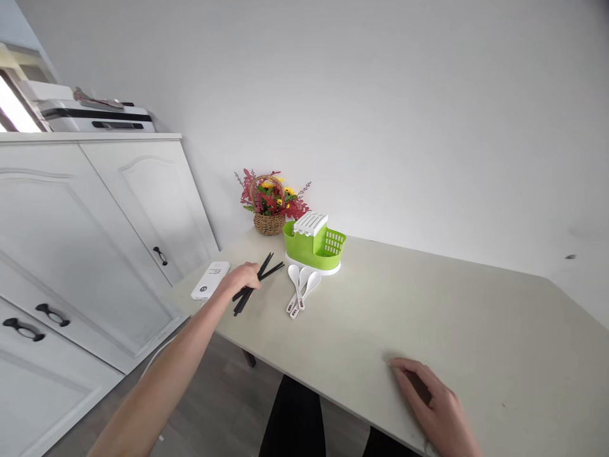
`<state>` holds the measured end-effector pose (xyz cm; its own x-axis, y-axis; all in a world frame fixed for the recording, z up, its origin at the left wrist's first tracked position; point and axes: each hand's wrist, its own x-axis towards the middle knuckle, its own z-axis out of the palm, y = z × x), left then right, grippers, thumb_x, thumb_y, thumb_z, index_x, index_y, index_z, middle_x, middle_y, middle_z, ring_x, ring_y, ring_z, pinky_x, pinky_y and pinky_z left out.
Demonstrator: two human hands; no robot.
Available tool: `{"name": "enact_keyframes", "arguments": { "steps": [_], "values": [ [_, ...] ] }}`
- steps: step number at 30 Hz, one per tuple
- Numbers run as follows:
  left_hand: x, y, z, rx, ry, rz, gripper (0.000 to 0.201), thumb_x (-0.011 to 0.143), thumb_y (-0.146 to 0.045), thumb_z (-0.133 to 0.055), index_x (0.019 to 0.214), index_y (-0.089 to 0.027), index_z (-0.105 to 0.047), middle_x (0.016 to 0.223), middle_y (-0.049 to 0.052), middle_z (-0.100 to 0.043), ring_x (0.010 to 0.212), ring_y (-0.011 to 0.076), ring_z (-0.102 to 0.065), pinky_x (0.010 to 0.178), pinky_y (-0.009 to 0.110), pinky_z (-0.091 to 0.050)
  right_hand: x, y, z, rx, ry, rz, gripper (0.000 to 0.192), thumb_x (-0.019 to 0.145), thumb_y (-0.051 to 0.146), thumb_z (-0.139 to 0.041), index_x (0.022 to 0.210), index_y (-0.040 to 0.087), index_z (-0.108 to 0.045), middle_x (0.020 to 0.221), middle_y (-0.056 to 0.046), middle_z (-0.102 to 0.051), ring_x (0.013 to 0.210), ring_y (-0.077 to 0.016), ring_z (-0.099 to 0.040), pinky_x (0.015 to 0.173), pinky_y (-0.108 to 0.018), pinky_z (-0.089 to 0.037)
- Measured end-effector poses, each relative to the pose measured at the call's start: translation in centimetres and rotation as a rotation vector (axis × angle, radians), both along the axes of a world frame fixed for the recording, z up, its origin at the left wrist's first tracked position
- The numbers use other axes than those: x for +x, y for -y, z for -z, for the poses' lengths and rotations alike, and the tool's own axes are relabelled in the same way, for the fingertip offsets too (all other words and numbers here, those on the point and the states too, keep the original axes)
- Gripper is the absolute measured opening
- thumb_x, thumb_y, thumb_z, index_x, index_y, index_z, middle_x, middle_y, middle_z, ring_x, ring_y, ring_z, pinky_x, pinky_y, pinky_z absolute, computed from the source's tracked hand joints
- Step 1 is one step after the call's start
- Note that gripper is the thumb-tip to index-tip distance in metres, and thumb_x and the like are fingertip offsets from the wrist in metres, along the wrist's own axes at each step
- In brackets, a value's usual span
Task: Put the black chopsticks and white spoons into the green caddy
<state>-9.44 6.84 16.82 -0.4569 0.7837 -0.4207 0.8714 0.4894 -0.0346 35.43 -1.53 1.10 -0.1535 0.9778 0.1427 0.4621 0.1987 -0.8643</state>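
White spoons [301, 289]: three; black chopsticks [254, 282].

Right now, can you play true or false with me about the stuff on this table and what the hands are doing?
1. The left hand is on the black chopsticks. True.
2. The white spoons are standing inside the green caddy. False: they lie flat on the table, in front of the caddy.
3. The right hand holds a spoon. False: it rests flat on the table near the front edge, with nothing in it.
4. A flower basket sits behind the caddy, by the wall. True.
5. A white remote lies to the left of the left hand. True.
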Motion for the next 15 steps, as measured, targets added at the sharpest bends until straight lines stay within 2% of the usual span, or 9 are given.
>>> {"name": "enact_keyframes", "arguments": {
  "steps": [2,4,7,10,13,15],
  "values": [
    [-0.1,0.0,0.5,-0.025,0.025,-0.013,0.043,0.066,-0.016,-0.075,0.109,-0.016,-0.069,0.084,0.010,-0.079,0.070,0.0268,-0.075,0.066,0.032,-0.057,0.2,-0.1,0.1,-0.022,0.018,-0.048,0.043,0.095,0.064,-0.055,0.116,0.032,-0.074,0.123,-0.007,-0.075,0.102,-0.0265,-0.074,0.067,-0.027,-0.061],
    [-0.4,0.0,1.1,-0.023,0.029,-0.021,0.039,0.067,-0.017,-0.074,0.106,-0.015,-0.071,0.084,0.012,-0.078,0.075,0.0301,-0.075,0.069,0.035,-0.057,0.2,-0.1,0.1,-0.032,0.030,-0.062,0.042,0.096,0.063,-0.055,0.116,0.032,-0.074,0.124,-0.006,-0.074,0.104,-0.0261,-0.073,0.070,-0.027,-0.061],
    [-0.9,0.2,1.9,0.041,0.020,-0.037,0.034,0.069,-0.022,-0.072,0.102,-0.015,-0.071,0.100,0.019,-0.078,0.092,0.0361,-0.074,0.074,0.038,-0.056,0.1,0.0,0.0,-0.009,0.028,-0.027,0.041,0.097,0.062,-0.053,0.115,0.032,-0.073,0.125,-0.006,-0.074,0.107,-0.0260,-0.072,0.073,-0.028,-0.060],
    [-1.6,0.9,2.6,0.148,0.038,-0.069,0.030,0.075,-0.026,-0.066,0.103,-0.015,-0.070,0.112,0.021,-0.075,0.100,0.0354,-0.072,0.075,0.036,-0.054,0.2,-0.1,0.2,0.001,0.037,-0.023,0.042,0.097,0.062,-0.053,0.116,0.031,-0.073,0.125,-0.007,-0.074,0.106,-0.0262,-0.073,0.073,-0.028,-0.061],
    [-2.2,2.0,3.3,0.257,0.095,-0.119,0.024,0.085,-0.032,-0.057,0.097,-0.015,-0.069,0.093,0.017,-0.075,0.084,0.0292,-0.072,0.069,0.032,-0.051,0.6,-0.5,0.5,-0.021,0.063,-0.069,0.042,0.097,0.063,-0.053,0.116,0.031,-0.073,0.125,-0.007,-0.075,0.106,-0.0258,-0.074,0.074,-0.028,-0.061],
    [-2.5,2.8,3.8,0.348,0.146,-0.157,0.027,0.091,-0.037,-0.050,0.094,-0.016,-0.067,0.082,0.012,-0.073,0.070,0.0240,-0.068,0.062,0.030,-0.049,0.8,-0.8,0.6,-0.028,0.073,-0.097,0.042,0.096,0.062,-0.054,0.116,0.031,-0.074,0.125,-0.007,-0.075,0.105,-0.0260,-0.074,0.073,-0.027,-0.062]
  ]
}}
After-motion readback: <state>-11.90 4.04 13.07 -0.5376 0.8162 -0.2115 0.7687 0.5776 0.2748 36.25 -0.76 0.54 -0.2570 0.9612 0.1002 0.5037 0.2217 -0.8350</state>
